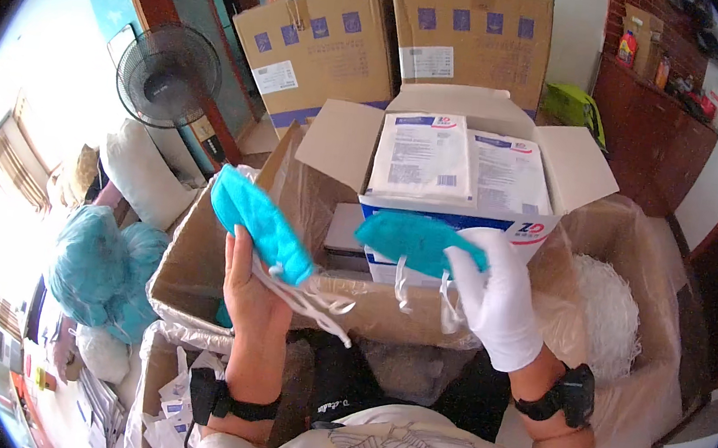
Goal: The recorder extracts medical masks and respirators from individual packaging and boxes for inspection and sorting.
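My bare left hand point(258, 297) has its fingers closed along the lower side of a bright teal, folded fabric pad point(258, 213). The pad tilts down to the right, and several white straps point(310, 303) trail from its lower end past my wrist. My right hand point(499, 315), in a white glove, pinches the right end of a second teal pad point(406, 240) between thumb and fingers. That one lies almost level, its white straps hanging down. Behind it stands an open white-and-blue box point(458, 207) holding flat white packets point(427, 156).
Large plastic-lined cartons point(203, 273) surround the box, the right one with a bundle of white strings point(601, 318). Bagged teal material point(93, 269) sits at left near a black fan point(167, 78). Two tall brown cartons point(321, 52) stand behind. A lower-left carton holds small packets point(171, 419).
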